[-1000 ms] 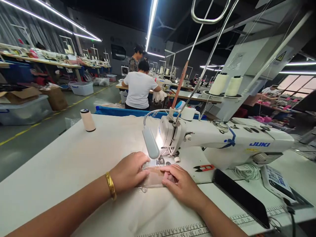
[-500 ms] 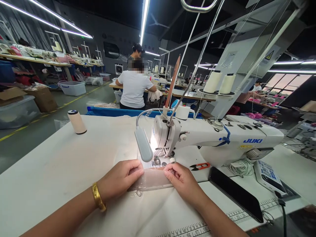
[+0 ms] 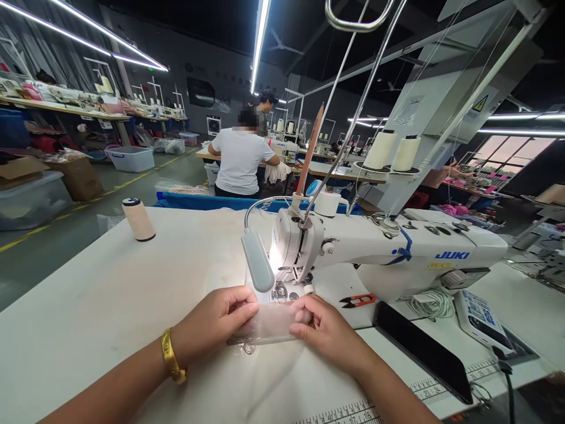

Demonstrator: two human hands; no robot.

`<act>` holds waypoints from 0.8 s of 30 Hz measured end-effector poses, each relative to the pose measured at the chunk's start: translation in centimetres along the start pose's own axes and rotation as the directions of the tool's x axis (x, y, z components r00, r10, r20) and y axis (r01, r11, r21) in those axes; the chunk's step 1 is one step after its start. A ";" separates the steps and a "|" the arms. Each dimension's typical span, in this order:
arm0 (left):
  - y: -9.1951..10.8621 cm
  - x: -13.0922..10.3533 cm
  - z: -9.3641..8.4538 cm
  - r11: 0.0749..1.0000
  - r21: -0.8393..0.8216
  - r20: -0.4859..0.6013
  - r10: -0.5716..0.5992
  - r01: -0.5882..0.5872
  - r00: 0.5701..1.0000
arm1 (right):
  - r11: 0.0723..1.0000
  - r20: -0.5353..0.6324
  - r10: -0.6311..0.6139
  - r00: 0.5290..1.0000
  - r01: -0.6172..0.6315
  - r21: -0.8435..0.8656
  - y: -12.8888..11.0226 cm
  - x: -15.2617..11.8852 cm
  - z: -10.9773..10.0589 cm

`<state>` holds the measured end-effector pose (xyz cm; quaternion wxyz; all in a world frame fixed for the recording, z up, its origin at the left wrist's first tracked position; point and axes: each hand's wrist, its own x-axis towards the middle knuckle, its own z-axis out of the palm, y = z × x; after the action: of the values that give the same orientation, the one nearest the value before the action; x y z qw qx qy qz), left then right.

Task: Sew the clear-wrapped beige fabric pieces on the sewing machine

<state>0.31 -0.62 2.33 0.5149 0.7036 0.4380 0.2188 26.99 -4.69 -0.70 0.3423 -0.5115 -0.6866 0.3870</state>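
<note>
Between my hands, just in front of the sewing machine's needle area, lies a thin see-through pale pink strip [image 3: 271, 324], perhaps sheer fabric or film; its exact kind is unclear. My left hand [image 3: 223, 315] pinches its left end with thumb and fingers, a gold bangle at the wrist. My right hand [image 3: 320, 327] has curled fingers and thumb around the strip's right end. Directly beyond both hands stands the white JUKI sewing machine [image 3: 344, 238], its grey lamp [image 3: 258, 261] shining on the presser foot [image 3: 279, 291]. A small loop [image 3: 248, 348] shows below the strip.
Orange thread snips [image 3: 358, 301], a black phone [image 3: 421, 350], a coiled cable [image 3: 435, 303] and a printed ruler [image 3: 344, 414] lie to the right. A peach thread cone [image 3: 139, 219] stands at the table's back left. A person in a white shirt [image 3: 241, 159] sits beyond.
My right hand's fingers have shifted slightly, thumb and fingertips a little further apart on the strip. My left hand keeps its pinch. In the background, a standing person has moved right.
</note>
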 end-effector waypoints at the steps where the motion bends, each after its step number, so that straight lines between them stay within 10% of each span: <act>1: 0.4 -0.3 0.1 1.000 -0.029 0.034 0.010 -0.009 0.999 | 1.000 0.058 -0.021 0.998 0.020 0.011 -0.3 -0.2 -0.4; 5: 2.2 -1.5 0.3 0.968 -0.241 0.273 -0.007 0.076 0.962 | 0.934 0.279 -0.051 0.959 -0.053 0.353 -0.6 -0.8 -2.4; 8: 2.3 -1.4 0.6 0.963 -0.240 0.291 -0.051 0.125 0.955 | 0.901 0.147 0.066 0.987 -0.122 0.416 0.0 -0.5 -3.0; 13: 0.4 0.1 1.0 0.931 0.352 0.018 -0.104 0.091 0.994 | 0.960 -0.101 0.184 0.978 -0.157 0.233 1.1 0.9 -1.7; 19: 0.0 0.3 1.5 0.582 0.793 -0.070 0.380 -0.179 0.922 | 0.981 -0.134 0.170 0.976 -0.155 0.113 1.2 0.8 -1.3; 24: 0.9 1.4 1.6 0.771 0.577 0.174 0.206 -0.269 0.963 | 0.987 -0.091 0.162 0.983 -0.160 0.023 0.9 0.4 -1.4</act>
<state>2.57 -0.36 2.37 0.2573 0.8893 0.3652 0.0976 28.45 -3.88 -0.81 0.3453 -0.5799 -0.6235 0.3947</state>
